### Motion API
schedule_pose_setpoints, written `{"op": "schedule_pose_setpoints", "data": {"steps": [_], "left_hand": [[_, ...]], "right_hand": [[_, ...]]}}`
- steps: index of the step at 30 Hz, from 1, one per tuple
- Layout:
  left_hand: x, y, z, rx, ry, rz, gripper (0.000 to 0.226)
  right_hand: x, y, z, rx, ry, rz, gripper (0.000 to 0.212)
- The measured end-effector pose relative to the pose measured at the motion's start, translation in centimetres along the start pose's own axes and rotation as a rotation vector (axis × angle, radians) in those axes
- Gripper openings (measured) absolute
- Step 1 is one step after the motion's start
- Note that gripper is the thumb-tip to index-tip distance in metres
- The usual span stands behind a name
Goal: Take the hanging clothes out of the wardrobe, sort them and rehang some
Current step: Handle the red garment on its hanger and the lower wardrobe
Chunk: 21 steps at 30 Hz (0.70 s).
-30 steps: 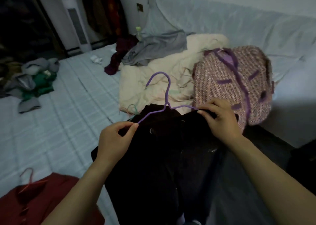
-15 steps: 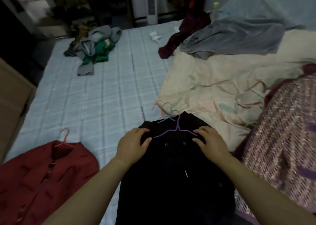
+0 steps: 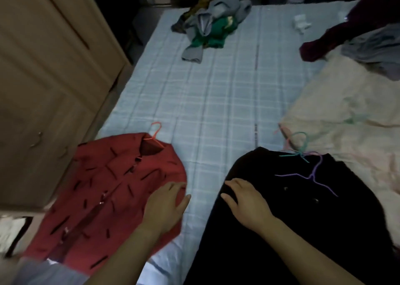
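A red patterned shirt (image 3: 104, 189) lies flat on the bed's near left, an orange hanger (image 3: 154, 136) in its collar. A black garment (image 3: 303, 219) lies flat at the near right with a purple hanger (image 3: 311, 175) resting loose on top and a teal hanger (image 3: 299, 149) at its collar. My left hand (image 3: 164, 206) rests palm down on the red shirt's right edge, fingers spread. Over the black garment's left edge, my right hand (image 3: 246, 200) lies flat, holding nothing.
The bed has a pale blue checked sheet (image 3: 216, 103). A pile of grey and green clothes (image 3: 212, 25) lies at the far end. A cream duvet (image 3: 346, 116) and maroon and grey garments (image 3: 357, 38) fill the right. A wooden wardrobe (image 3: 43, 79) stands left.
My view swung left and down. The purple hanger was let go and now lies on the black garment. My left hand moved across to the red shirt; my right hand slid to the black garment's left edge.
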<state>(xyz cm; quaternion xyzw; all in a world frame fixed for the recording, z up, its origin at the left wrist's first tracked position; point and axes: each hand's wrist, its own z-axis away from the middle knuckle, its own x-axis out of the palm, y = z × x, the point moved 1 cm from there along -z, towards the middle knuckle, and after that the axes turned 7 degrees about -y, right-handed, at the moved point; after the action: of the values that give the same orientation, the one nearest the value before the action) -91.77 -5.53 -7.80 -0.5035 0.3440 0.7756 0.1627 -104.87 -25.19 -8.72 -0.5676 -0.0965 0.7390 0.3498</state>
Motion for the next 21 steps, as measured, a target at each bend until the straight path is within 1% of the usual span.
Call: {"op": "schedule_pose_setpoints", "data": {"steps": [3, 6, 9, 12, 15, 18, 20, 21], "left_hand": [[-1.3, -6.8, -0.7, -0.013, 0.005, 0.002, 0.05], [-2.7, -14.6, -3.8, -0.014, -0.054, 0.004, 0.053], [-3.8, -22.8, -8.6, 0.019, -0.116, -0.051, 0.054], [-4.5, -29.6, -13.2, 0.071, -0.131, -0.124, 0.055], [-4.6, -34.9, -18.3, 0.097, -0.107, -0.188, 0.055], [-3.6, -38.1, -23.7, 0.12, -0.057, -0.21, 0.051], [-2.5, -39.2, -26.6, 0.113, -0.08, -0.226, 0.046], [-1.9, -39.6, -27.7, 0.095, -0.121, -0.229, 0.045]], "right_hand": [[2.6, -4.8, -4.8, -0.015, -0.037, -0.022, 0.053], [5.8, -9.4, -10.3, 0.005, -0.035, -0.044, 0.062], [9.6, -12.5, -16.5, 0.08, -0.032, -0.055, 0.057], [13.1, -13.3, -22.9, 0.171, -0.045, -0.064, 0.049], [16.1, -12.5, -27.7, 0.311, -0.059, -0.068, 0.055], [18.5, -11.4, -30.8, 0.464, -0.055, -0.121, 0.063], [19.7, -10.9, -32.2, 0.536, -0.028, -0.164, 0.061], [20.2, -10.9, -32.7, 0.557, -0.008, -0.169, 0.059]]}}
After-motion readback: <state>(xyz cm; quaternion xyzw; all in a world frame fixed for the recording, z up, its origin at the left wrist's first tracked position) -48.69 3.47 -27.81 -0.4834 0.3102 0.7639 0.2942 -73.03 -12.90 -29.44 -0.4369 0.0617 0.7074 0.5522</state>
